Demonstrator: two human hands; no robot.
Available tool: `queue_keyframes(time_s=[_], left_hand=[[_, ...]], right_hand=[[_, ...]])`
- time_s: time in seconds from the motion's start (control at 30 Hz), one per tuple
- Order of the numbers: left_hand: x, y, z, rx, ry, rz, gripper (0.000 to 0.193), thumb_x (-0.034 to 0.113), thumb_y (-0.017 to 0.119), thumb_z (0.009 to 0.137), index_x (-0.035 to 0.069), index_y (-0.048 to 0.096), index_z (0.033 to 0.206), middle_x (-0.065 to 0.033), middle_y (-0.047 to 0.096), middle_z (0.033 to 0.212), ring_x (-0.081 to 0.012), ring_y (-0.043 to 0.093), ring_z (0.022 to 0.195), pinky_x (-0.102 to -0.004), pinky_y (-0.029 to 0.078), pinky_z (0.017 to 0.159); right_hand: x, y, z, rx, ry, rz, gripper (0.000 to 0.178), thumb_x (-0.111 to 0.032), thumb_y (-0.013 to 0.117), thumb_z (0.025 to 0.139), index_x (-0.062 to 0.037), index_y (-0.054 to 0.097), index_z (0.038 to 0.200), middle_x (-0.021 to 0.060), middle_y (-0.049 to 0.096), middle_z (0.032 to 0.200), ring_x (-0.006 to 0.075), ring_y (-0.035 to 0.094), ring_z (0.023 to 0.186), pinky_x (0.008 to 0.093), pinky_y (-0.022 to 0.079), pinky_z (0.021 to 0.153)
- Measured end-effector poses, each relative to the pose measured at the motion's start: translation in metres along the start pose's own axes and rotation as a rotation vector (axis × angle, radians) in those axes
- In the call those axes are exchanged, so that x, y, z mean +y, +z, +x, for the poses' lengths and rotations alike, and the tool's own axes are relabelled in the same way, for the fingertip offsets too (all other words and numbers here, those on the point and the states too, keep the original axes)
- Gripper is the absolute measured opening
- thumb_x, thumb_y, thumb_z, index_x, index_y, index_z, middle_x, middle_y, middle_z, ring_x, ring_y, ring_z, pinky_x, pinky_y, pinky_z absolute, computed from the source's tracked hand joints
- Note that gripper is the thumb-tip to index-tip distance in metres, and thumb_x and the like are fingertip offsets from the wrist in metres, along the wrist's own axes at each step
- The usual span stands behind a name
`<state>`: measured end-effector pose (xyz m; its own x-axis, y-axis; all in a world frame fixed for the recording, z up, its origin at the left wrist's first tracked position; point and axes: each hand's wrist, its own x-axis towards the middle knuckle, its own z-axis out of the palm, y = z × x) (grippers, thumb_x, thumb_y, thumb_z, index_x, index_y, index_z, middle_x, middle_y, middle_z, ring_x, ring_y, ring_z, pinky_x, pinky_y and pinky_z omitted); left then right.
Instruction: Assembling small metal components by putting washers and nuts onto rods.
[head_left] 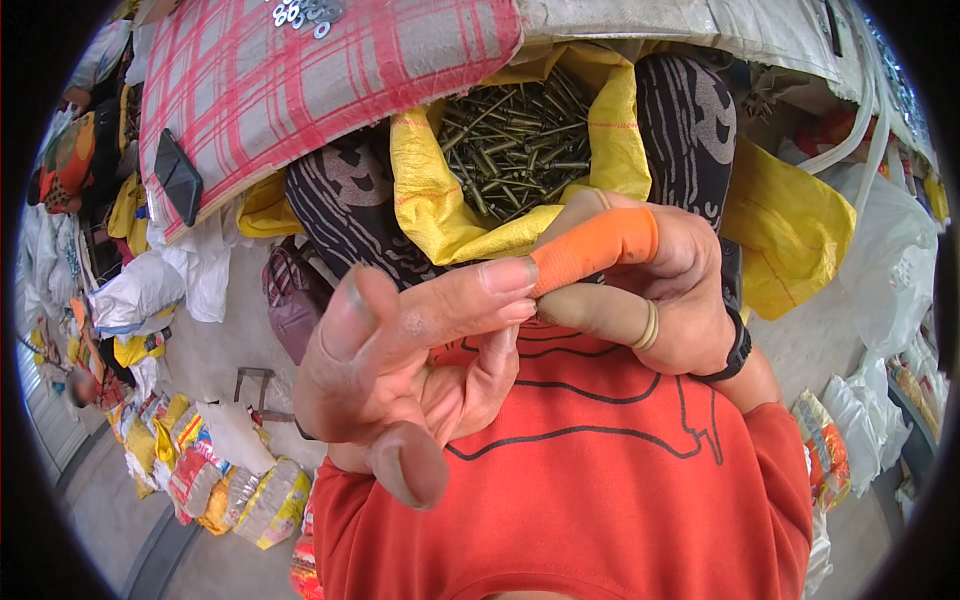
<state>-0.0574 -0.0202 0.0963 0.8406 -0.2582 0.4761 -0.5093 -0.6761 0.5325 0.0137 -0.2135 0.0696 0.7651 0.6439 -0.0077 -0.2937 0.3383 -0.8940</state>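
My left hand is raised in front of my chest, its thumb and one finger spread wide. Two more of its fingertips are close together, touching the tip of an orange finger cot on my right index finger. Beige finger cots cover the thumb and another finger of my right hand. That thumb and index finger come together in a pinch against the left fingertips; anything small between them is hidden. Just beyond the hands, a yellow woven bag between my knees holds many thin brassy metal pieces, like bolts or screws.
A red-and-white checked cloth surface at the far left carries flat washers and a dark phone. Packed bags line the floor at left. Clear plastic bags stand at right. A purple bag sits beside my left leg.
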Motion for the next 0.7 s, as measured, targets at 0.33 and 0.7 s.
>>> queue_keyframes(time_s=[0.33, 0.7], left_hand=[[-0.004, 0.011, 0.013, -0.057, -0.053, -0.121, 0.108, -0.007, 0.066, 0.074, 0.000, -0.014, 0.145, -0.0330, 0.029, 0.138, -0.0243, 0.062, 0.102, -0.0195, 0.058, 0.071], [-0.017, 0.019, 0.007, 0.134, -0.201, -0.795, 0.110, -0.011, 0.065, 0.070, 0.003, -0.011, 0.149, -0.0310, 0.008, 0.151, -0.0281, 0.059, 0.109, -0.0210, 0.059, 0.067]], right_hand=[[0.001, -0.004, 0.004, -0.038, -0.061, -0.098, 0.017, 0.004, 0.071, 0.079, -0.0039, 0.070, 0.094, 0.0042, 0.067, 0.088, 0.0126, 0.064, 0.081, 0.0242, 0.050, 0.073], [0.001, -0.005, 0.008, -0.056, -0.164, -0.337, 0.020, -0.005, 0.078, 0.075, -0.0059, 0.071, 0.093, 0.0024, 0.063, 0.081, 0.0097, 0.058, 0.067, 0.0225, 0.046, 0.061]])
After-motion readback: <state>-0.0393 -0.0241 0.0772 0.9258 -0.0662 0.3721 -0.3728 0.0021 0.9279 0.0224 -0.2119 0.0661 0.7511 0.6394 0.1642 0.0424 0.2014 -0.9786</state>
